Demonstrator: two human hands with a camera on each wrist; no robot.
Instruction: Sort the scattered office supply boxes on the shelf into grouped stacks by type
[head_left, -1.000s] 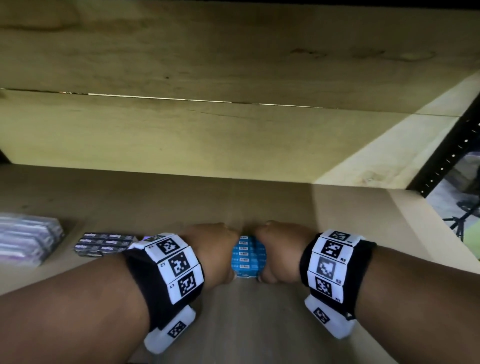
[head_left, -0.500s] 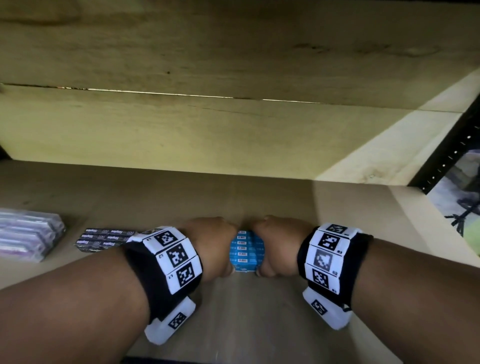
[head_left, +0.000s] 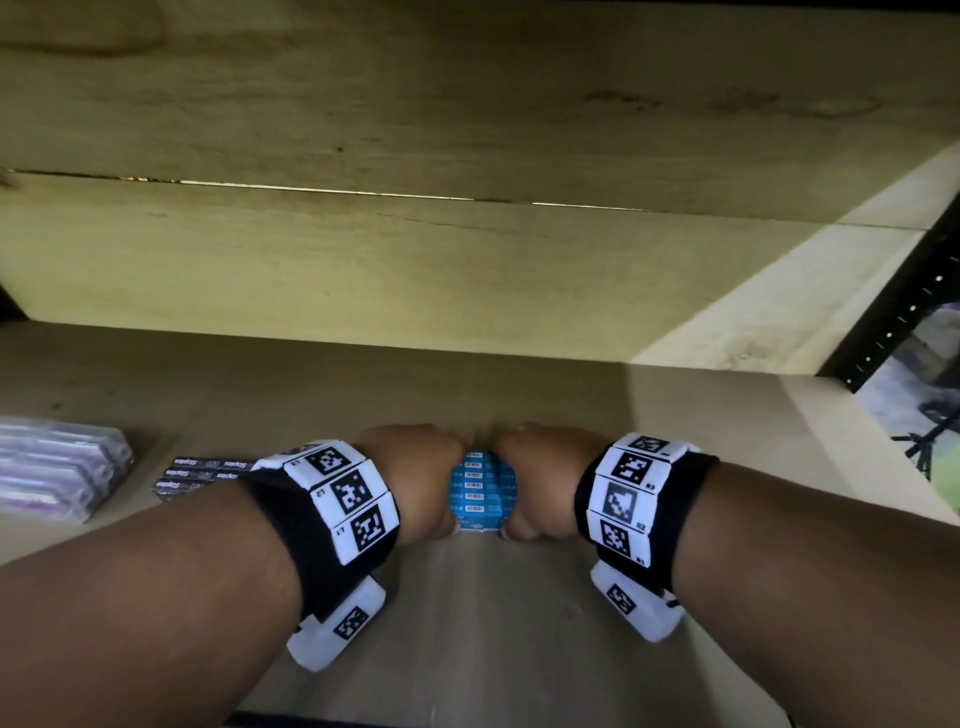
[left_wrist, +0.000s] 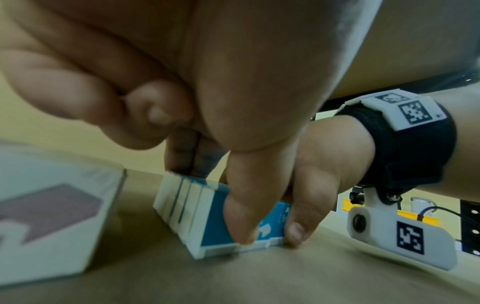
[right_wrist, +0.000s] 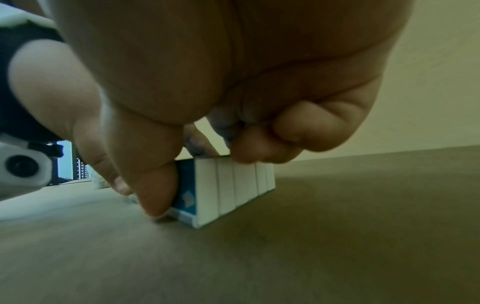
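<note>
Together, both hands are gripping a row of small blue-and-white boxes (head_left: 482, 491) that is standing on edge on the wooden shelf board (head_left: 467, 623). The left hand (head_left: 415, 480) is curling its fingers over the far end of the row while its thumb (left_wrist: 241, 218) is pressing on the near blue face, so it is pinching the row from its own side. The right hand (head_left: 545, 480) is doing the same from the other side, its thumb (right_wrist: 155, 191) lying against the near blue face and its bent fingers (right_wrist: 262, 142) resting on the top edge of the row. The boxes are sitting directly between the two hands, touching both, with their barcode edges turned upward and their undersides on the board.

Off to the left of the left hand, near its wrist, a few flat dark boxes marked "Staples" (head_left: 205, 475) are lying side by side on the same board. Farther left of those, well apart from the hands, a stack of pale purple-and-white boxes (head_left: 57, 475) is lying at the edge of the head view. Each wrist is wearing a black band with black-and-white marker tiles (head_left: 345, 491). Above the hands, the underside of an upper wooden shelf (head_left: 467, 130) is filling most of the head view, and a black perforated upright (head_left: 898, 317) is running along to the right of the right hand.
</note>
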